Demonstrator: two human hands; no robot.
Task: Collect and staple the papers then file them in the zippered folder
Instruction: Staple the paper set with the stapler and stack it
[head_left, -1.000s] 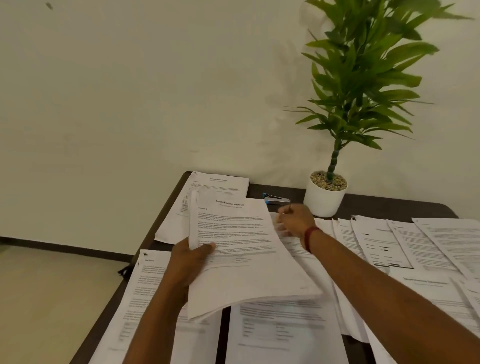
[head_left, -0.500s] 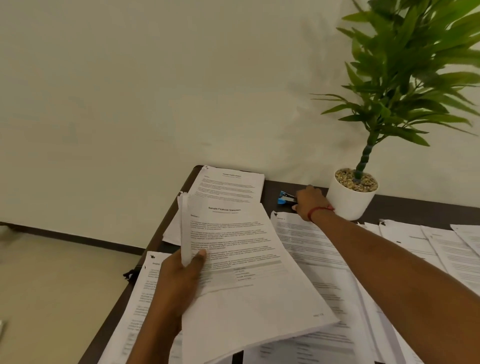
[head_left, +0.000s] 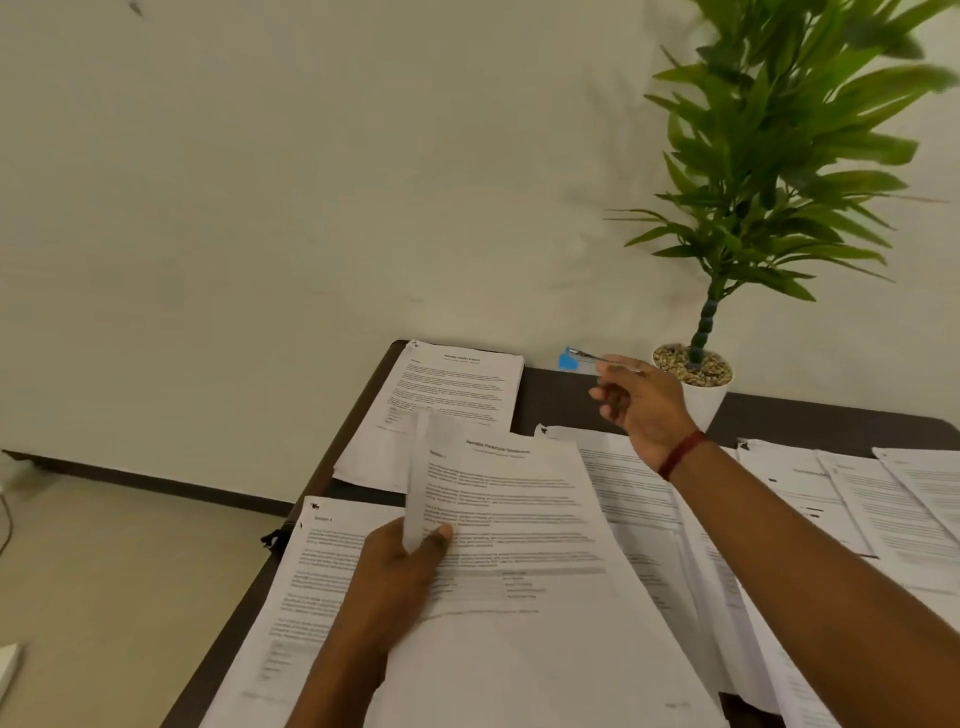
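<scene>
The left hand (head_left: 400, 566) grips a sheaf of papers (head_left: 519, 545) by its left edge, thumb on top, above other printed sheets (head_left: 883, 509) spread over the dark surface (head_left: 561, 400). The right hand (head_left: 641, 405) pinches a blue-and-silver stapler (head_left: 576, 358), held above the surface beside the white plant pot (head_left: 704, 402).
</scene>
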